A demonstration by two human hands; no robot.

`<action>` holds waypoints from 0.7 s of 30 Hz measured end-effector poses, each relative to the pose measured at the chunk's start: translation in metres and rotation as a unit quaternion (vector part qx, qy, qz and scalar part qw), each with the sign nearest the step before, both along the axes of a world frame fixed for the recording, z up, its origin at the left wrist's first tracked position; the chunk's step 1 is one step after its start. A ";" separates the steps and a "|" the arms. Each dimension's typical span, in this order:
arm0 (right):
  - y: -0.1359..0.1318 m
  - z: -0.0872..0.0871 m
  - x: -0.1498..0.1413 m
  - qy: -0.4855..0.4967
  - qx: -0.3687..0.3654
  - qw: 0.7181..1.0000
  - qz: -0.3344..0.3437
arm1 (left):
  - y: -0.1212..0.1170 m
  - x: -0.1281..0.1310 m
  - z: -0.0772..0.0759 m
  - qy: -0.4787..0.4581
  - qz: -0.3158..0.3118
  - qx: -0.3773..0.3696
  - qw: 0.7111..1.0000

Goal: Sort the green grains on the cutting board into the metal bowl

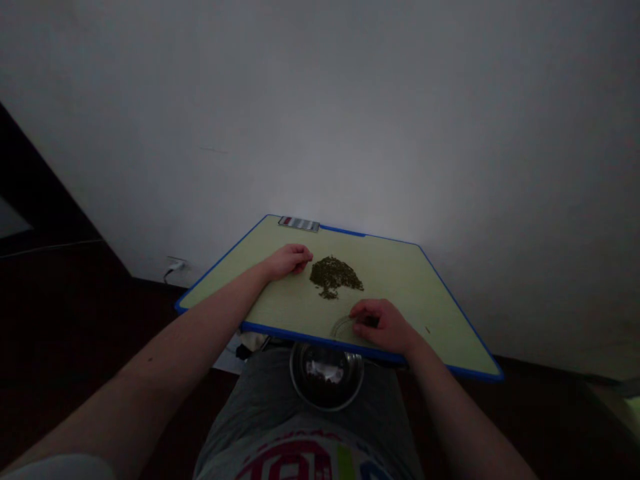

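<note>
A loose pile of small dark green-brown dried pieces, perhaps tea leaves, lies spread on the pale board tabletop with blue edging. At the pile's left side is my left hand, its fingers curled with thumb and fingertip together; whatever is in the pinch is too small to make out. My right hand is near the front edge, fingers bent around a clear, thin object with a curved rim. Its kind is hard to tell. A shiny metal bowl rests on my lap, just below the table edge.
A label strip is at the back left edge of the tabletop. One stray brown piece lies at the right. A white wall stands directly behind the table. A plugged-in white cord is at the left.
</note>
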State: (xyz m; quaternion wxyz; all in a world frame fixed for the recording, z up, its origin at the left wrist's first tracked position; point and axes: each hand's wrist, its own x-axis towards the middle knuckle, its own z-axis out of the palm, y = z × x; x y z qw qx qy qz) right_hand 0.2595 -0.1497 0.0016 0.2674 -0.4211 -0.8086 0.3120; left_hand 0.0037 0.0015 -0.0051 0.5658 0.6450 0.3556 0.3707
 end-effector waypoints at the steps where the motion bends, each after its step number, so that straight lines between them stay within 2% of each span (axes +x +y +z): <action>1: 0.000 0.000 0.000 0.001 -0.001 1.000 0.001 | 0.000 0.000 0.000 -0.001 0.003 -0.002 1.000; 14: 0.000 0.001 0.000 0.017 -0.007 1.000 -0.007 | 0.001 -0.001 -0.001 -0.005 0.001 -0.011 1.000; 16: 0.002 0.001 0.000 0.009 0.020 0.999 -0.036 | 0.001 -0.001 -0.002 -0.007 0.000 -0.006 1.000; 21: 0.010 -0.001 -0.001 -0.036 0.107 0.977 -0.181 | 0.003 -0.001 -0.004 -0.010 -0.003 0.006 1.000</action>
